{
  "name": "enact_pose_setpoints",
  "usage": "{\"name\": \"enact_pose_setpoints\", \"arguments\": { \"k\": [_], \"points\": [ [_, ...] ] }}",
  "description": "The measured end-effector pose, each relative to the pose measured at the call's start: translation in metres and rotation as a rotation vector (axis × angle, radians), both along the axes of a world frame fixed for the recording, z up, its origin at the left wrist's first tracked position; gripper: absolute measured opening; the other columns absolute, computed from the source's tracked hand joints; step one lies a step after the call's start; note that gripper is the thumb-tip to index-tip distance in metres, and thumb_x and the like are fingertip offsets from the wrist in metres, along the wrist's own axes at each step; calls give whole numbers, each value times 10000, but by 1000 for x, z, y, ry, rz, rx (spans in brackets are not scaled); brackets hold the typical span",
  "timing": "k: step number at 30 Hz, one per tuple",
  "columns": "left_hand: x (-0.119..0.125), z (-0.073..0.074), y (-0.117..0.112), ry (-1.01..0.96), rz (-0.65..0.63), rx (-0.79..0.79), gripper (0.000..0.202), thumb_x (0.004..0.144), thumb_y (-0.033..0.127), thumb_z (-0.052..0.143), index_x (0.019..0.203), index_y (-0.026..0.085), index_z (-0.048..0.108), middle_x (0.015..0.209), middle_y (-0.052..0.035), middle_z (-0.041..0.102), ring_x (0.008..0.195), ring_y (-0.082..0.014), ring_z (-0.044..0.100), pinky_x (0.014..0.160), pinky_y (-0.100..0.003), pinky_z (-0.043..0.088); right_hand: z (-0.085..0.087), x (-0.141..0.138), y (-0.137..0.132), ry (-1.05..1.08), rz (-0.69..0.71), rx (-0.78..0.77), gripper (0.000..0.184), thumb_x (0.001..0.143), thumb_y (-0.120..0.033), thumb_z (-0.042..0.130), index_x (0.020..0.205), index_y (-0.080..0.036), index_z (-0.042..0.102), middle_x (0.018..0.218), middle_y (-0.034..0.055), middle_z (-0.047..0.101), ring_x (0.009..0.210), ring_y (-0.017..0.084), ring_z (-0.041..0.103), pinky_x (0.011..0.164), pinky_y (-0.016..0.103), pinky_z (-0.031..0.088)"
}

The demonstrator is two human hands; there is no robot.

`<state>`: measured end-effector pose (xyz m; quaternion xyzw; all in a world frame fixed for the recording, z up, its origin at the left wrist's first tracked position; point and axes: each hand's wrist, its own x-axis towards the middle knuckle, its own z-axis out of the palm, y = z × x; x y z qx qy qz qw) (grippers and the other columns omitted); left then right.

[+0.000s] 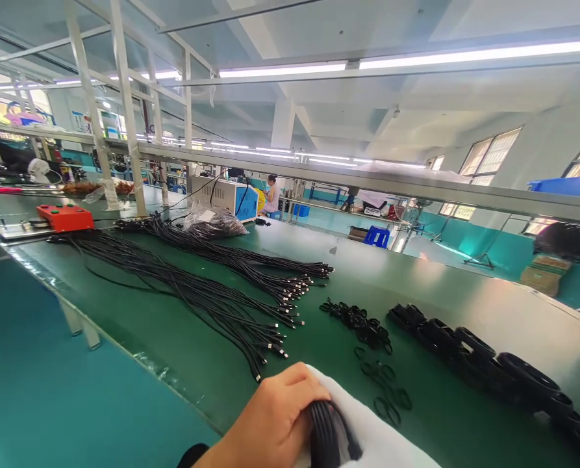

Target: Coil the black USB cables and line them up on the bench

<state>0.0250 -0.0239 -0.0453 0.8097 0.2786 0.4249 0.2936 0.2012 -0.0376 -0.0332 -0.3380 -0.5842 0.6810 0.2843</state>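
Note:
My left hand reaches in from the bottom edge, its fingers closed around a coiled black cable. Several strands of the coil lie side by side under the fingers. A white, cloth-like surface is right behind and beside the coil; I cannot tell what it belongs to. My right hand does not show. Just beyond my left hand, long black cables with metal plug ends are spread over the green table. Small black loops lie to the right of those plugs, with several loose ones closer to me.
A row of coiled black cables runs along the right side of the green table. Farther left are a red box with buttons and a clear plastic bag. Behind them stands a white-and-blue machine. A person sits in the background.

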Motion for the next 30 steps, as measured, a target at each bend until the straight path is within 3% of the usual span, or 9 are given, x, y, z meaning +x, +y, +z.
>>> {"name": "enact_pose_setpoints", "arguments": {
  "k": [4, 7, 10, 14, 19, 23, 30],
  "points": [
    [4, 8, 5, 161, 131, -206, 275, 818, 83, 404, 790, 192, 655, 790, -7, 600, 718, -131, 573, 653, -202, 441, -12, -10, 10, 120, 54, -80, 519, 776, -417, 672, 1194, -161, 503, 1040, 88, 622, 878, 208, 635, 680, 332, 553],
    [9, 12, 9, 264, 155, -244, 272, 820, 77, 409, 751, 193, 646, 796, 2, 598, 723, -132, 566, 665, -214, 426, -22, -10, 15, 269, 105, -194, 603, 702, -424, 723, 1188, -149, 497, 1035, 120, 622, 920, 254, 641, 631, 333, 569],
    [12, 11, 12, 304, 162, -242, 268, 817, 70, 407, 743, 190, 635, 801, 1, 598, 721, -134, 564, 659, -220, 419, -30, -9, 17, 351, 125, -238, 562, 691, -379, 737, 1151, -133, 528, 1030, 134, 622, 923, 264, 646, 654, 375, 581],
    [13, 6, 14, 313, 188, -267, 283, 816, 76, 391, 755, 189, 643, 815, -5, 596, 731, -139, 563, 663, -230, 416, -36, -12, 18, 346, 31, -195, 456, 699, -327, 728, 1075, -122, 570, 885, 104, 663, 734, 198, 673, 599, 304, 574],
    [10, 5, 16, 172, 250, -455, 201, 751, 120, 494, 882, 208, 619, 795, 26, 612, 714, -133, 558, 629, -216, 418, -36, -14, 19, 321, -41, -224, 405, 690, -306, 728, 1026, -123, 597, 829, 100, 679, 723, 193, 670, 613, 311, 574],
    [11, 5, 17, 212, 313, -438, 135, 741, 123, 473, 749, 203, 582, 689, 39, 594, 637, -126, 533, 563, -212, 381, -38, -15, 21, 302, -36, -244, 393, 659, -324, 752, 956, -93, 640, 806, 105, 674, 735, 202, 663, 625, 320, 569],
    [21, 2, 19, 265, 408, -464, 153, 672, 96, 497, 698, 201, 604, 611, 43, 597, 585, -126, 523, 545, -220, 361, -45, -14, 21, 292, -92, -258, 375, 678, -358, 754, 933, -97, 670, 818, 102, 673, 764, 201, 660, 647, 330, 564]
  ]
}}
